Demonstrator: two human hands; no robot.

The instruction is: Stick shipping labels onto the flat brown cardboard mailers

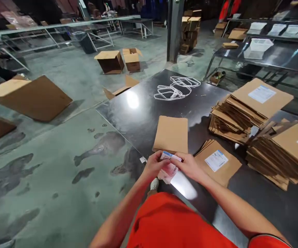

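Both my hands pinch a printed shipping label (167, 155) with a blue strip along its top, held just over the table's near edge. My left hand (152, 168) grips its left side, with the thumb across the front. On the right side, my right hand (189, 165) has thumb and fingers closed on it. Pinkish, see-through material hangs below the label. Just beyond my hands lies a small stack of plain brown cardboard mailers (171, 134). Beside my right hand, a few more mailers (221, 165) are fanned out, the top one bearing a white label (216, 160).
The dark, shiny table (144, 117) carries tall piles of labelled mailers (261, 100) on the right and loops of white strapping (173, 91) at the far end. Open cardboard boxes (45, 100) stand on the floor to the left. A metal pillar (175, 34) rises behind the table.
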